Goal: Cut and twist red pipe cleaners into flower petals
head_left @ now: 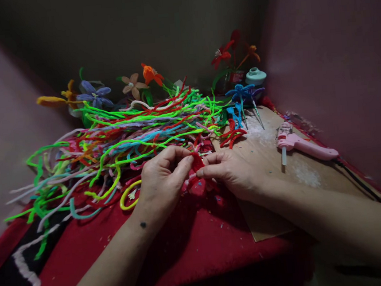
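Between my two hands is a small red fuzzy piece (197,162), apparently pipe cleaner, held above the red cloth. My left hand (168,174) pinches its left side between thumb and forefinger. From the right, my right hand (228,171) pinches the same piece, the fingertips of both hands close together. Behind my hands lies a large pile of coloured pipe cleaners (142,125), mostly green, red, purple and yellow. A yellow ring (123,198) rests beside my left wrist. The lower part of the red piece is hard to tell from the cloth.
A pink glue gun (306,147) lies on a brown board (271,225) at the right, its cable running toward the right edge. Blue flowers (241,92) and red pieces (232,135) sit near the board's back. More flowers (94,94) and a pale blue bottle (255,76) stand behind.
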A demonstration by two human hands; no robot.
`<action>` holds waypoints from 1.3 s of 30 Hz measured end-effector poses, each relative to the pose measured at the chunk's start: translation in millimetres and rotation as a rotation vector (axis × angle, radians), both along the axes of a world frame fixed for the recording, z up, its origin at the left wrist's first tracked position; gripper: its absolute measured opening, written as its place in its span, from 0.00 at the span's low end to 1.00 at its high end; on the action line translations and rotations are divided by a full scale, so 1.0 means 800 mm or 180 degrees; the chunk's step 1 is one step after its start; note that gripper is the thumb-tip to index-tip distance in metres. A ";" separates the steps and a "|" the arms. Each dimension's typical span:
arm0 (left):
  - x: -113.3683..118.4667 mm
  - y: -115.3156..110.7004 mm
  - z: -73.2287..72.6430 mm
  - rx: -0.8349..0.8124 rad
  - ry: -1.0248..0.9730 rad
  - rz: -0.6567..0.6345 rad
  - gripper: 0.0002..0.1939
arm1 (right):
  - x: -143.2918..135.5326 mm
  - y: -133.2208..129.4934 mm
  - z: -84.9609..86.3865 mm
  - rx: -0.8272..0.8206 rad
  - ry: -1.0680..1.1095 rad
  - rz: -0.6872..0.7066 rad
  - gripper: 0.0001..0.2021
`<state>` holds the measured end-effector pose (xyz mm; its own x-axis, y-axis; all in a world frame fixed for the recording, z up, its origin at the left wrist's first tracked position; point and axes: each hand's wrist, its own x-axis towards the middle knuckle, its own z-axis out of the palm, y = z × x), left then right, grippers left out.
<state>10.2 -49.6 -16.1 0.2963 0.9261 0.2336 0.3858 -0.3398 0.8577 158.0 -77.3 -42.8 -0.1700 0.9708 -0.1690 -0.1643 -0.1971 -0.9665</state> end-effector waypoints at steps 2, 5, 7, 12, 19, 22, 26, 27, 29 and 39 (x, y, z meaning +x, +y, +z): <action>0.000 0.000 0.000 -0.0047 -0.0060 0.0016 0.05 | 0.000 0.000 0.001 0.0010 -0.0011 -0.0024 0.12; -0.001 0.002 0.002 -0.0263 -0.0212 -0.0072 0.07 | 0.000 0.000 0.003 -0.0019 0.0054 -0.0028 0.11; -0.001 0.004 0.005 -0.0514 -0.0275 -0.0258 0.09 | -0.001 -0.001 0.004 -0.0088 0.0106 0.0006 0.10; 0.001 0.001 0.009 -0.0730 -0.0117 -0.0482 0.07 | -0.001 -0.002 0.001 -0.0041 -0.0082 0.0012 0.07; 0.006 -0.007 0.005 -0.0186 0.0147 0.0005 0.10 | 0.000 -0.003 0.000 0.0079 -0.0145 0.0168 0.07; 0.003 -0.003 0.005 -0.0262 0.0198 -0.0065 0.11 | 0.000 -0.003 0.001 0.0011 -0.0093 0.0198 0.08; -0.003 0.006 0.010 -0.0781 0.0016 -0.0252 0.14 | 0.000 -0.001 0.000 -0.0061 0.0180 0.0028 0.12; -0.005 0.008 0.011 -0.0926 -0.0024 -0.0309 0.15 | 0.000 -0.001 0.000 -0.0055 0.0255 -0.0052 0.13; -0.007 0.009 0.012 -0.1218 -0.0082 -0.0445 0.15 | 0.000 0.000 0.000 -0.0056 0.0367 -0.0140 0.14; -0.004 0.004 0.016 -0.0783 0.0124 -0.0603 0.10 | -0.001 -0.003 0.007 0.0032 0.0095 -0.0237 0.11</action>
<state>7.2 -46.6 -3.0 0.4735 0.8808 -0.0057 0.3695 -0.1928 0.9090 157.4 -79.8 -37.4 -0.1022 0.9826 -0.1550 -0.2070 -0.1734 -0.9628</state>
